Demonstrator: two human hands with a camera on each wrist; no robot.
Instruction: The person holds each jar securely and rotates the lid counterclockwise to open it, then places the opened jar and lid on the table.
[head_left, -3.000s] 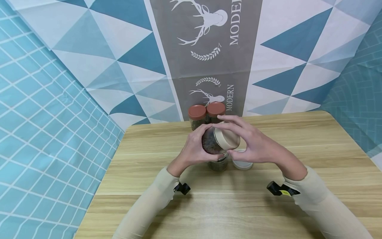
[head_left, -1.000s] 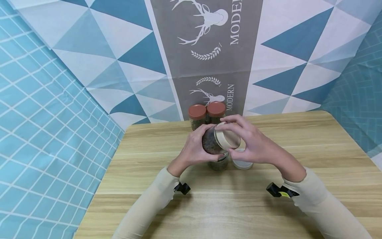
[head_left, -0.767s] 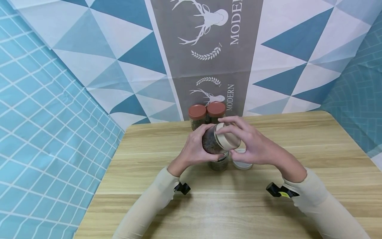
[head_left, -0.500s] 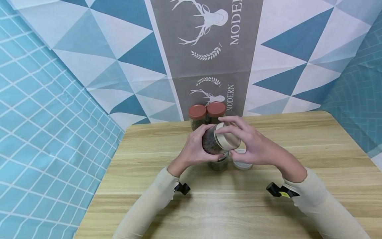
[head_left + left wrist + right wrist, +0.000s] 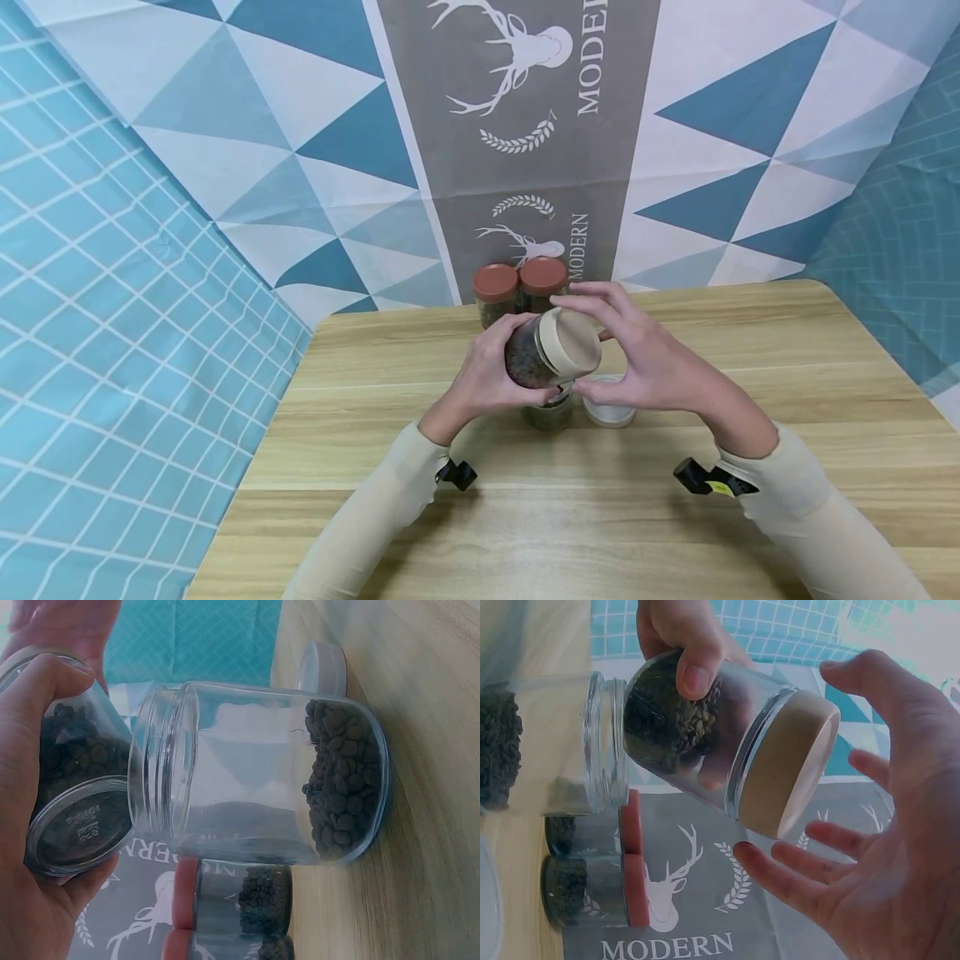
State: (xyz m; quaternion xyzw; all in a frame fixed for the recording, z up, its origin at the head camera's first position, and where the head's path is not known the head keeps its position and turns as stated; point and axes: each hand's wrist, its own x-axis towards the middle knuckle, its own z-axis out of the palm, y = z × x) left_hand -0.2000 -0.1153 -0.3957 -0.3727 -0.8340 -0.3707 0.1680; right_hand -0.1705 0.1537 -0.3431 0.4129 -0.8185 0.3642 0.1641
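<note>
My left hand (image 5: 491,367) grips a glass jar (image 5: 79,761) of dark pieces around its body, tilted with its cream lid (image 5: 789,765) toward the right. The fingers of my right hand (image 5: 900,832) are spread around that lid, and a gap shows between them and it in the right wrist view. Below the held jar stands a second glass jar (image 5: 255,772), upright and uncovered, with dark round pieces in its bottom part. Its mouth is close under the held jar's base. A white lid (image 5: 610,414) lies on the table to its right.
Two jars with red-brown lids, a left one (image 5: 496,283) and a right one (image 5: 543,275), stand side by side at the back of the wooden table (image 5: 540,517), by the patterned wall cloth (image 5: 525,167). Dark pieces lie in both.
My right fingers were around the cream lid and have since spread away from it, the hand shifting slightly right. The left hand and tilted jar have barely moved.
</note>
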